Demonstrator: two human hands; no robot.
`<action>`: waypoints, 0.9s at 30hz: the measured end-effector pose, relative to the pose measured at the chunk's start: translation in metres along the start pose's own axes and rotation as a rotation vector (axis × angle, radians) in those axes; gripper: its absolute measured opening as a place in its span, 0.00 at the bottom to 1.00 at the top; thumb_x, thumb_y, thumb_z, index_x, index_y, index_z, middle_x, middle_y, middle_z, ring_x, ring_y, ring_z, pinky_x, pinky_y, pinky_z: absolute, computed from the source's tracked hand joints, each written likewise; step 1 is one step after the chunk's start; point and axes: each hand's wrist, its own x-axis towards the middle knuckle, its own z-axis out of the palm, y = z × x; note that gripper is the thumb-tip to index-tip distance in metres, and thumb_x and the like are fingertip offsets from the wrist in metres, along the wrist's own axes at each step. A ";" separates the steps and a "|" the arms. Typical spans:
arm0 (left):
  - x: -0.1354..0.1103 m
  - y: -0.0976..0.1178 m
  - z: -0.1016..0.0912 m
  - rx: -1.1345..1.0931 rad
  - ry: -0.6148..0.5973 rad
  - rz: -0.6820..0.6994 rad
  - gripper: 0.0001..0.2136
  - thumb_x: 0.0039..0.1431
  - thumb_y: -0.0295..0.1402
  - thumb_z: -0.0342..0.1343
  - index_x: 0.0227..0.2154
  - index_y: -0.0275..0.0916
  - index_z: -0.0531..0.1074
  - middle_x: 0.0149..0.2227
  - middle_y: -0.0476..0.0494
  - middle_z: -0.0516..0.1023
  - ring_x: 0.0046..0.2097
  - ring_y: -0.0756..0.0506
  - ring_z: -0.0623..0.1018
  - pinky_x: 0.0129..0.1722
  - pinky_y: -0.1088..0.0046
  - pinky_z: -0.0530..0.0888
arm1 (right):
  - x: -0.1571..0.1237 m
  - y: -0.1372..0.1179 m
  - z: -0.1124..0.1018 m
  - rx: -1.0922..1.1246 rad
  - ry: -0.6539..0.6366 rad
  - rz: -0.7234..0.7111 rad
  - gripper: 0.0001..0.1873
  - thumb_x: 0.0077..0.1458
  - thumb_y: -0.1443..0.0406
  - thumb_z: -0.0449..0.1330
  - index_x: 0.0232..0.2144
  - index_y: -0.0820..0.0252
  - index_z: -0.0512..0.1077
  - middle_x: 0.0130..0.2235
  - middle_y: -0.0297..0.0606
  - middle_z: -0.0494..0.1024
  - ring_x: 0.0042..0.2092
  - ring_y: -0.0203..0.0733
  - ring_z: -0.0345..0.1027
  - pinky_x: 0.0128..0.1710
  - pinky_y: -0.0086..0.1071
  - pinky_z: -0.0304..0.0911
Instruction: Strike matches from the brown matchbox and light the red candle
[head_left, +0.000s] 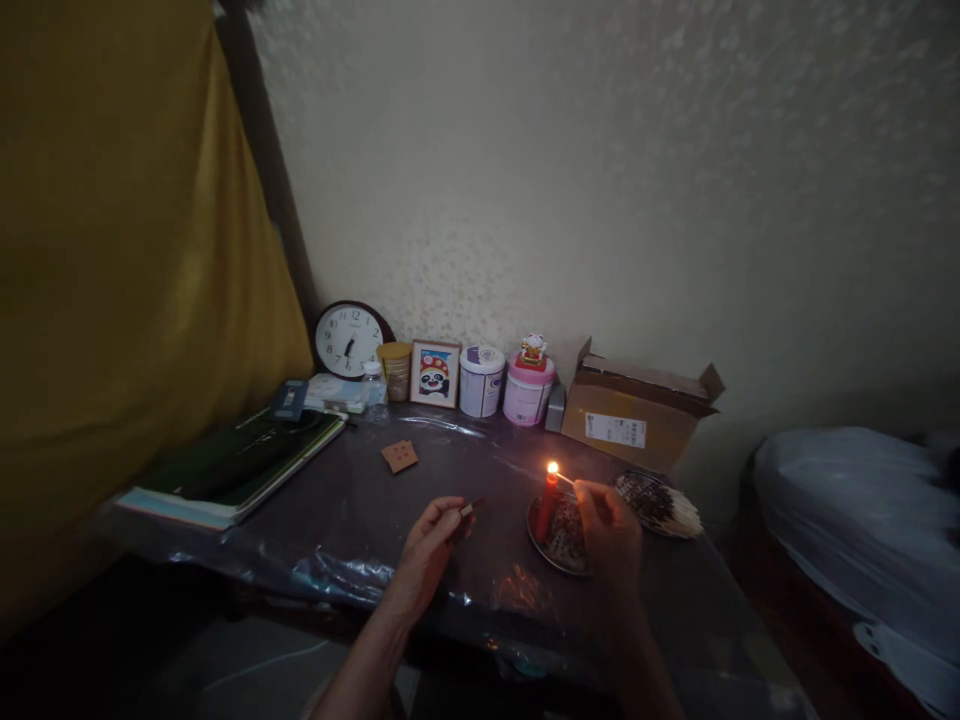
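Observation:
A red candle [548, 510] stands on a round metal-rimmed plate [534, 538], whose inside is strewn with dark bits. At its wick burns a small bright flame. My right hand [611, 530] pinches a thin match [565, 480], its tip at the flame; I cannot tell whether the match itself is alight. To the left of the candle, over the table, my left hand [433, 545] is closed with thumb and fingers on a small flat brown-and-pale piece [469, 508], too small and dim to name. Part of the plate is hidden behind my right hand.
On the dark plastic-covered table lie a brown card piece [400, 456], a green book [255, 455] and a dish of many matchsticks [660, 503]. Along the wall stand a clock [350, 341], a panda picture [435, 375], two canisters [481, 382] and a cardboard box [637, 405].

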 end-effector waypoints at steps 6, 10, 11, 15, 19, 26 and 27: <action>-0.002 0.002 0.001 0.003 0.000 0.001 0.08 0.48 0.33 0.62 0.33 0.39 0.76 0.34 0.46 0.79 0.38 0.47 0.76 0.42 0.71 0.68 | 0.000 0.002 0.001 0.006 -0.010 0.011 0.15 0.50 0.54 0.56 0.29 0.59 0.74 0.32 0.40 0.79 0.34 0.45 0.70 0.35 0.35 0.62; -0.003 0.003 0.001 0.006 -0.001 0.000 0.09 0.47 0.33 0.63 0.33 0.39 0.76 0.34 0.45 0.80 0.38 0.47 0.76 0.42 0.71 0.68 | 0.000 0.001 0.001 -0.008 -0.005 -0.006 0.15 0.50 0.54 0.56 0.28 0.59 0.74 0.31 0.40 0.79 0.34 0.45 0.70 0.35 0.35 0.62; -0.003 0.003 0.001 0.005 0.000 0.000 0.09 0.47 0.33 0.63 0.33 0.39 0.76 0.34 0.45 0.80 0.38 0.47 0.76 0.42 0.71 0.68 | 0.000 0.001 0.001 -0.004 -0.006 -0.005 0.15 0.50 0.54 0.56 0.28 0.59 0.74 0.31 0.40 0.79 0.34 0.44 0.70 0.35 0.35 0.62; -0.002 0.003 0.001 0.002 0.012 0.001 0.09 0.46 0.33 0.63 0.32 0.39 0.76 0.33 0.46 0.79 0.37 0.47 0.76 0.41 0.71 0.69 | 0.001 0.001 0.001 -0.003 0.005 -0.004 0.14 0.50 0.54 0.56 0.28 0.59 0.74 0.31 0.40 0.79 0.34 0.44 0.70 0.36 0.35 0.62; -0.003 0.003 0.001 0.006 0.011 -0.005 0.08 0.47 0.33 0.63 0.33 0.39 0.75 0.33 0.46 0.79 0.37 0.47 0.76 0.41 0.71 0.69 | 0.002 0.003 0.001 -0.008 0.003 -0.009 0.15 0.49 0.54 0.57 0.28 0.58 0.75 0.32 0.40 0.79 0.34 0.45 0.70 0.36 0.35 0.62; -0.003 0.002 0.000 0.004 0.003 0.000 0.08 0.47 0.33 0.63 0.33 0.39 0.76 0.34 0.45 0.79 0.39 0.47 0.76 0.43 0.71 0.68 | 0.002 0.004 0.000 0.001 -0.010 -0.009 0.15 0.50 0.54 0.56 0.28 0.59 0.75 0.31 0.41 0.80 0.34 0.45 0.71 0.36 0.35 0.62; -0.002 0.002 0.000 0.004 0.002 0.001 0.08 0.47 0.33 0.63 0.33 0.39 0.76 0.34 0.45 0.80 0.39 0.47 0.76 0.43 0.71 0.68 | 0.002 0.004 0.000 0.001 -0.010 -0.006 0.15 0.50 0.54 0.56 0.28 0.59 0.75 0.32 0.41 0.79 0.34 0.45 0.71 0.36 0.35 0.62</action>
